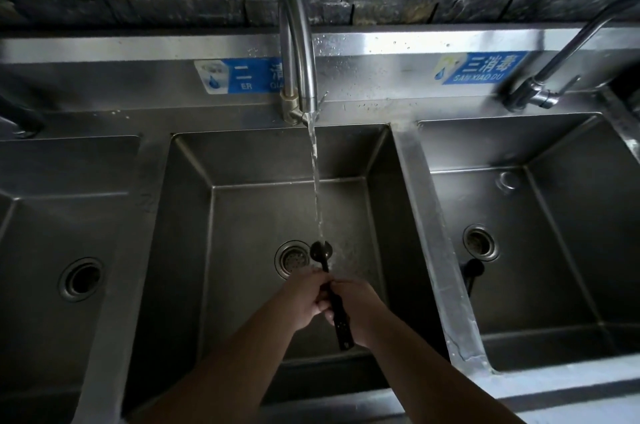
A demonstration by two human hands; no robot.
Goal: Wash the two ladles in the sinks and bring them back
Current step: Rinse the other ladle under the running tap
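A black ladle (337, 312) is held over the middle sink (249, 160), its bowl (321, 249) under the running water from the middle tap (298, 52). My right hand (356, 311) grips the handle from the right. My left hand (304, 299) closes on the handle from the left, fingers near the neck. A second black ladle (471, 273) lies in the right sink (554, 208), beside its drain, partly hidden behind the divider.
Three steel sinks stand in a row; the left sink (69, 215) shows its drain. A second tap (540, 91) stands at the back right. Blue labels are stuck on the backsplash. A wet steel divider (433, 215) separates middle and right sinks.
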